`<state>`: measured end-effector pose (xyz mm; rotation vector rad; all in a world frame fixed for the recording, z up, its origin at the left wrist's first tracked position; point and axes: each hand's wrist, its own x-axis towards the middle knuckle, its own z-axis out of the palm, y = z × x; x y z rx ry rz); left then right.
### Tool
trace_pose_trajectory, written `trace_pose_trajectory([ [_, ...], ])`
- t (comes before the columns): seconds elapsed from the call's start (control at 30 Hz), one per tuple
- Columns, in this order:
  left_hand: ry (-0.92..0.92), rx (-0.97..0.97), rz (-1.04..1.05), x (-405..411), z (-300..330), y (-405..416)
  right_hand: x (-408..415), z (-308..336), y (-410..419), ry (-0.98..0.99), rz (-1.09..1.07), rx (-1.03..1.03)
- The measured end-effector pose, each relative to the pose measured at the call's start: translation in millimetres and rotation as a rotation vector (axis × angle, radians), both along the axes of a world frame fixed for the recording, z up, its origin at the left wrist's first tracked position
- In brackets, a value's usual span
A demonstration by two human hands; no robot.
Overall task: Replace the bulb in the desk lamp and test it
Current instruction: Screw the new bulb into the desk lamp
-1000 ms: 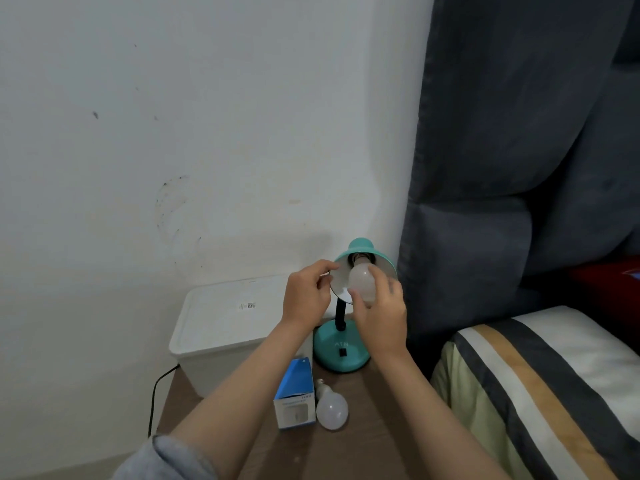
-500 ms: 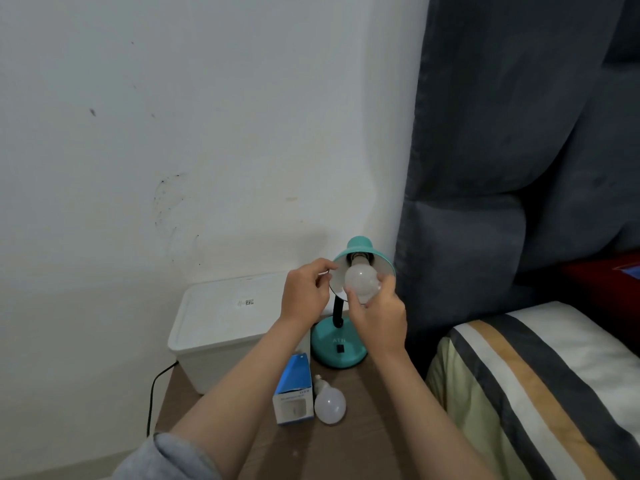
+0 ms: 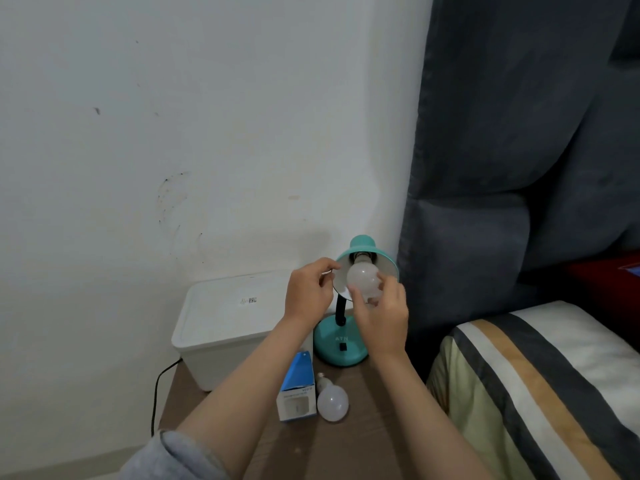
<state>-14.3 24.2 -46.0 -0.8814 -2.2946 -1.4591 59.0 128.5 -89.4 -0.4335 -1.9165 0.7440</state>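
Your left hand (image 3: 308,292) pinches shade (image 3: 389,268) rim; right hand (image 3: 381,313) re-gripped lower on bulb (image 3: 362,278), still screwing in. Switch (image 3: 343,348) test pending.

Dim, even light; soft shadows on the wall (image 3: 207,133); edges bowed.

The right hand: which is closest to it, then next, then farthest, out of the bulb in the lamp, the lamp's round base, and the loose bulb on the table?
From the right hand:
1. The bulb in the lamp, held in its fingers, inside the shade.
2. The lamp's round base, just below and left of the hand.
3. The loose bulb on the table, lower down, beside the blue box.
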Motion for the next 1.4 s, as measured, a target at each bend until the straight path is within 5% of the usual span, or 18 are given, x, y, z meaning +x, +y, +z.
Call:
trace_pose_trajectory([
  [0.3,0.009,0.007,0.01,2.7,-0.4,2.0,-1.2,-3.7,-3.2,0.09,0.076,0.079],
  [0.5,0.011,0.001,0.016,0.7,-1.9,1.5,-0.1,6.5,-1.5,0.094,-0.016,-0.095],
  [0.77,-0.001,0.01,0.007,1.1,-2.6,1.4,-1.9,-1.6,-7.6,0.141,0.083,0.014],
  [0.97,0.006,0.018,0.011,2.8,-2.4,1.0,-3.3,3.8,-1.0,0.079,-0.074,-0.086],
  [1.17,-0.008,0.02,0.002,1.0,-3.6,1.8,-1.1,-3.0,-3.0,0.129,0.09,0.041],
  [1.4,-0.004,0.015,0.013,1.6,-3.4,1.6,-2.2,4.5,-3.6,0.106,-0.015,-0.112],
])
